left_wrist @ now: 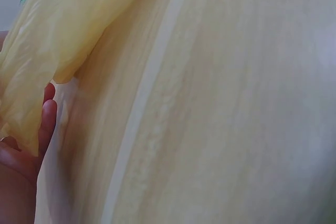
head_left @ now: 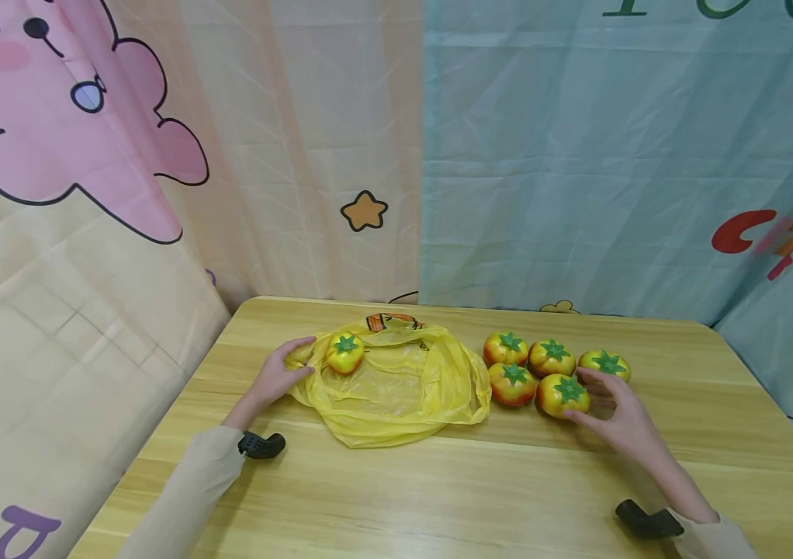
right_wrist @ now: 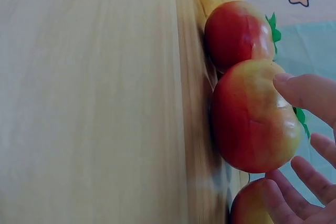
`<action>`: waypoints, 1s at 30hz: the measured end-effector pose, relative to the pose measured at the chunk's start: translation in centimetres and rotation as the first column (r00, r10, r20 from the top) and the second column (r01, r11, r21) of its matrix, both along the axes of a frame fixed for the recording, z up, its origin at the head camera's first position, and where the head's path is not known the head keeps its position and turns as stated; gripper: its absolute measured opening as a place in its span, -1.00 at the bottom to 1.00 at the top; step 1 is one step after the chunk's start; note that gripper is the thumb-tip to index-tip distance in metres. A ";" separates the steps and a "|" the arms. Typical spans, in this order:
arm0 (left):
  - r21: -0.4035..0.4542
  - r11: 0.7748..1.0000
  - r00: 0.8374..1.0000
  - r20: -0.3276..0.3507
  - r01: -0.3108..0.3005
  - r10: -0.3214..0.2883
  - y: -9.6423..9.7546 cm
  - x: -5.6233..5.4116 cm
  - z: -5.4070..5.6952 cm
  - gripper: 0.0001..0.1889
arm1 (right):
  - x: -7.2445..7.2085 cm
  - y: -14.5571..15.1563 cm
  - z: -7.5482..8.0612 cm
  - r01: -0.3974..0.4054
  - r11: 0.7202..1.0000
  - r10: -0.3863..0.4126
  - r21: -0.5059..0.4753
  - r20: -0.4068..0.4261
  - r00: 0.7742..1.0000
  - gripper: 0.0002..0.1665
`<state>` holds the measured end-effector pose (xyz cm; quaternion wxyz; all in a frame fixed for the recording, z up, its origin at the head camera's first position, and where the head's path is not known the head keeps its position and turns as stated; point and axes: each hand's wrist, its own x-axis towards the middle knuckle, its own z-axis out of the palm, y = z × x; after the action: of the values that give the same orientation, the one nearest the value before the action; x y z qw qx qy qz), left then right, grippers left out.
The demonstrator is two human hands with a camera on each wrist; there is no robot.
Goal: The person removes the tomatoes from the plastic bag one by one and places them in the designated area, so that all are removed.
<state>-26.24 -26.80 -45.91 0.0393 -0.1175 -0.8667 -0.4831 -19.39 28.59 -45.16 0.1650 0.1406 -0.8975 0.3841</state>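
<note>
A yellow plastic bag [head_left: 389,388] lies spread out with its mouth open, left of the table's middle. At its left rim my left hand [head_left: 278,376] holds the thin plastic; in the left wrist view the bag [left_wrist: 58,35] hangs between thumb and fingers. One yellow-red tomato [head_left: 344,355] with a green leafy top sits in the bag's left part. To the right, several similar tomatoes stand close together. My right hand [head_left: 620,415] spreads around the front right tomato [head_left: 562,396]. In the right wrist view its thumb [right_wrist: 302,92] meets that tomato [right_wrist: 252,119], with the fingers extended beside it.
Other tomatoes in the group are at back left [head_left: 506,349], back middle [head_left: 552,358], front left [head_left: 512,385] and back right [head_left: 604,363]. All rest on a light wooden table [head_left: 396,497]. Printed curtains [head_left: 564,171] hang behind and beside it.
</note>
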 end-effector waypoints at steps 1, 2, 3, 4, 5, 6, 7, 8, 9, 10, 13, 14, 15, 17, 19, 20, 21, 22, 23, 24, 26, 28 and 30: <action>-0.003 1.000 1.000 -0.005 0.001 -0.001 -0.1 -0.1 -0.2 -0.41 | 0.0 0.0 0.0 0.003 1.000 -0.003 -0.001 0.001 1.000 -0.21; -0.005 1.000 1.000 -0.007 0.000 0.000 -0.2 -0.2 -0.3 -0.41 | 0.1 0.0 0.1 0.005 1.000 -0.005 -0.004 0.000 1.000 -0.21; -0.007 1.000 1.000 -0.010 0.000 -0.001 -0.2 -0.2 -0.4 -0.41 | 0.1 -0.1 0.1 0.005 1.000 -0.005 -0.013 -0.002 1.000 -0.21; -0.005 1.000 1.000 -0.010 0.000 0.000 -0.2 -0.2 -0.4 -0.41 | 0.1 -0.1 0.2 0.006 1.000 -0.006 -0.020 -0.007 1.000 -0.21; -0.006 1.000 1.000 -0.013 0.003 -0.003 -0.2 -0.2 -0.4 -0.41 | 0.1 -0.1 0.2 0.005 1.000 -0.005 -0.031 -0.015 1.000 -0.21; -0.003 1.000 1.000 -0.013 0.003 -0.003 -0.2 -0.2 -0.5 -0.41 | 0.1 -0.2 0.3 0.005 0.999 -0.006 -0.042 -0.024 1.000 -0.21; -0.004 1.000 1.000 -0.013 0.004 -0.004 -0.3 -0.2 -0.5 -0.41 | 0.1 -0.2 0.3 0.010 0.999 -0.011 -0.047 -0.037 0.999 -0.22; -0.001 1.000 1.000 -0.011 0.002 -0.002 -0.3 -0.2 -0.6 -0.41 | 0.1 -0.3 0.4 0.013 0.998 -0.016 -0.055 -0.048 0.999 -0.22; 0.001 1.000 1.000 -0.009 0.003 -0.003 -0.3 -0.2 -0.6 -0.41 | 0.1 -0.4 0.5 0.019 0.998 -0.023 -0.059 -0.061 0.998 -0.22; 0.005 1.000 1.000 -0.007 0.001 -0.001 -0.3 -0.2 -0.6 -0.41 | 0.1 -0.5 0.6 0.028 0.998 -0.033 -0.060 -0.075 0.997 -0.23; 0.003 1.000 1.000 -0.007 0.002 -0.002 -0.2 -0.1 -0.5 -0.42 | 0.1 -1.0 0.9 0.051 0.997 -0.058 -0.054 -0.119 0.991 -0.23; 0.005 1.000 1.000 -0.007 0.002 -0.002 -0.2 -0.1 -0.4 -0.42 | 0.1 -1.2 1.0 0.053 0.997 -0.061 -0.059 -0.134 0.989 -0.24; 0.005 1.000 1.000 -0.008 0.003 -0.003 -0.1 0.1 -0.3 -0.42 | 0.1 -1.5 1.2 0.054 0.997 -0.063 -0.063 -0.150 0.987 -0.24; 0.003 1.000 1.000 -0.012 0.005 -0.005 0.3 0.5 0.3 -0.43 | 0.1 -2.0 1.5 0.047 0.997 -0.058 -0.066 -0.182 0.982 -0.24; 0.004 1.000 1.000 -0.010 0.008 -0.008 0.7 1.0 1.1 -0.43 | 0.0 -2.7 1.8 0.035 0.997 -0.048 -0.072 -0.200 0.979 -0.25; 0.006 1.000 1.000 -0.007 0.009 -0.009 0.8 1.2 1.5 -0.44 | -0.1 -3.0 2.0 0.026 0.997 -0.041 -0.074 -0.206 0.978 -0.25; 0.004 1.000 1.000 -0.006 0.010 -0.010 1.0 1.4 1.8 -0.44 | -0.2 -3.3 2.1 0.022 0.997 -0.036 -0.067 -0.209 0.977 -0.25; -0.001 1.000 1.000 -0.008 0.011 -0.011 1.1 1.6 2.1 -0.44 | -0.3 -3.6 2.2 0.019 0.998 -0.031 -0.058 -0.215 0.976 -0.26; -0.006 1.000 1.000 -0.011 0.012 -0.012 1.2 1.7 2.3 -0.44 | -0.4 -4.0 2.3 0.014 0.998 -0.025 -0.053 -0.218 0.976 -0.26; -0.008 1.000 1.000 -0.013 0.012 -0.012 1.2 1.7 2.3 -0.44 | -0.4 -4.3 2.4 0.012 0.999 -0.022 -0.046 -0.219 0.975 -0.26; -0.016 1.000 1.000 -0.025 0.015 -0.015 1.1 1.5 2.1 -0.45 | -0.7 -5.0 2.5 0.004 0.999 -0.013 -0.040 -0.226 0.974 -0.24; -0.010 1.000 0.999 -0.028 0.014 -0.015 0.7 1.1 1.3 -0.45 | -0.8 -5.7 2.6 -0.008 0.999 -0.003 -0.046 -0.231 0.973 -0.24; -0.011 1.000 1.000 -0.028 0.013 -0.014 0.4 0.5 0.5 -0.44 | -1.0 -6.3 2.6 -0.024 0.998 0.009 -0.062 -0.230 0.973 -0.24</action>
<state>-25.72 -26.45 -45.36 0.0476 -0.1303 -0.8678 -0.4771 -20.39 22.30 -42.54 0.2687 0.1861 -0.8585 0.3952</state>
